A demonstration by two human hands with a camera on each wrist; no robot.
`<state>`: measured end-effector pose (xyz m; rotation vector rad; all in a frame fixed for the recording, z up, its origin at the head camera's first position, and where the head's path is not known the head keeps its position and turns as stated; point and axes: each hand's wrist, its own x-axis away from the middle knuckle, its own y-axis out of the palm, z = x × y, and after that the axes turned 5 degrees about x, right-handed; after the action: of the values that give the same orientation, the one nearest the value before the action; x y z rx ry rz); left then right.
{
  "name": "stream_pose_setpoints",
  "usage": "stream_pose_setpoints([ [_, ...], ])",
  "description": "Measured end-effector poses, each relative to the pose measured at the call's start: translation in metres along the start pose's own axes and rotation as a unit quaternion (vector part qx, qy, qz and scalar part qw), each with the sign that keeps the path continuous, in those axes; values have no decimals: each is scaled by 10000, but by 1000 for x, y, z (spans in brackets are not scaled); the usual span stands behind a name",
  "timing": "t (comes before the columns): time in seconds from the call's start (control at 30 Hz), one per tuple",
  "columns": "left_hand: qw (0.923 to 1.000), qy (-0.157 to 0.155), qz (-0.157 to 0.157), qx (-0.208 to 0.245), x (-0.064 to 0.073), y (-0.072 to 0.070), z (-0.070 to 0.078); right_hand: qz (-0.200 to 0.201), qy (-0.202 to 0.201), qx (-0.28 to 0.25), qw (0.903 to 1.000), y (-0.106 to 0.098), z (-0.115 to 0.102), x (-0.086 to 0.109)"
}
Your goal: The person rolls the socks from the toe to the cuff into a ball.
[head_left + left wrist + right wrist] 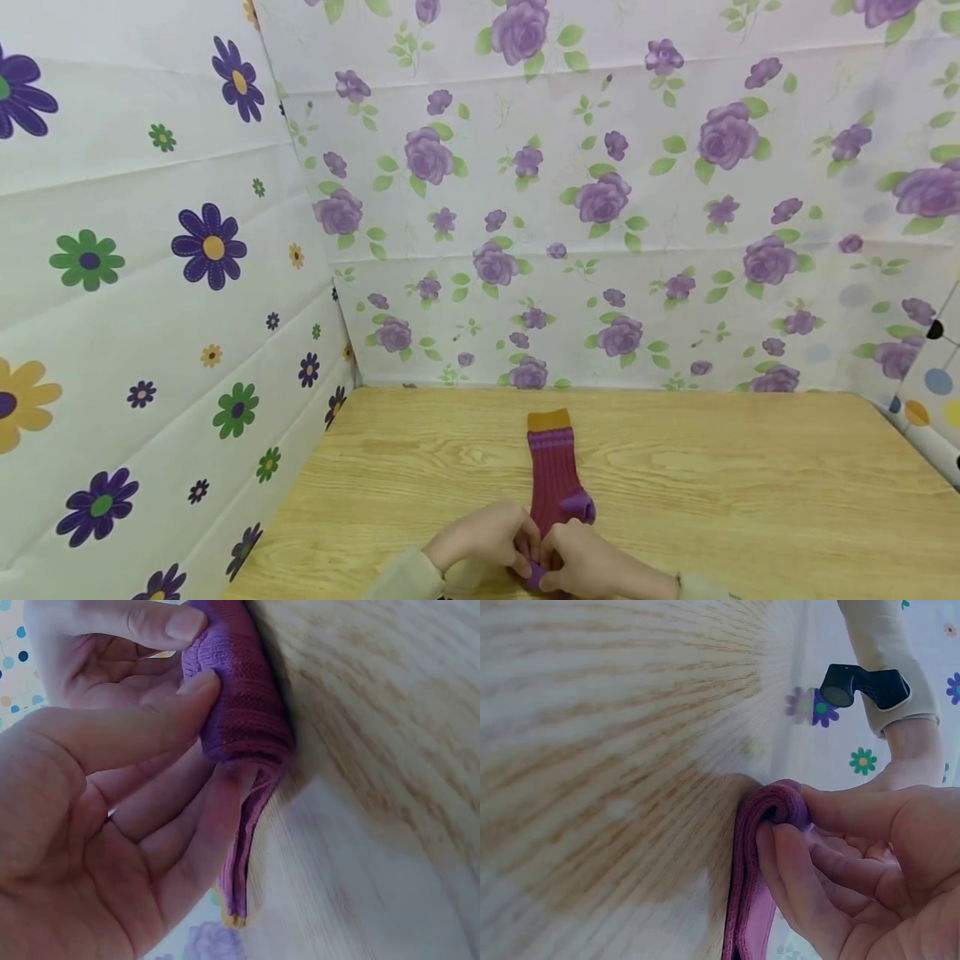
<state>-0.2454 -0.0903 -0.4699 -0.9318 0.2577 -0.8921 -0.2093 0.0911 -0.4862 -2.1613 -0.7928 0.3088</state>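
Note:
A maroon ribbed sock (553, 467) with an orange cuff and purple heel lies lengthwise on the wooden table, its cuff toward the back wall. Its near end is turned over into a roll, purple on the outside. My left hand (498, 537) pinches the left side of this roll, thumb on top and fingers tucked beneath. On the right side, my right hand (588, 558) pinches the same roll between thumb and fingers. In the right wrist view the rolled sock (769, 806) shows its curled layers edge-on.
The wooden table (420, 442) runs back to a wall cloth (555, 200) printed with purple roses. A daisy-print cloth (150, 333) hangs along the left side, and a dotted cloth (937, 383) at the right. A dark camera (862, 686) is strapped on the left wrist.

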Motion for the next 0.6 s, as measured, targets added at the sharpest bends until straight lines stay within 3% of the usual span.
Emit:
stream_pose_setpoints([
  [0.3, 9964, -545, 642, -118, -2, 4, 3, 154, -45, 227, 9996, 1, 5, -3],
  [0.43, 9956, -430, 823, -126, -2, 5, 4, 155, -84, 232, 9996, -1, 6, -5],
  [0.6, 9935, -108, 856, -745, -2, 5, 8, 27, 34, -141, 9999, -9, 5, -8],
])
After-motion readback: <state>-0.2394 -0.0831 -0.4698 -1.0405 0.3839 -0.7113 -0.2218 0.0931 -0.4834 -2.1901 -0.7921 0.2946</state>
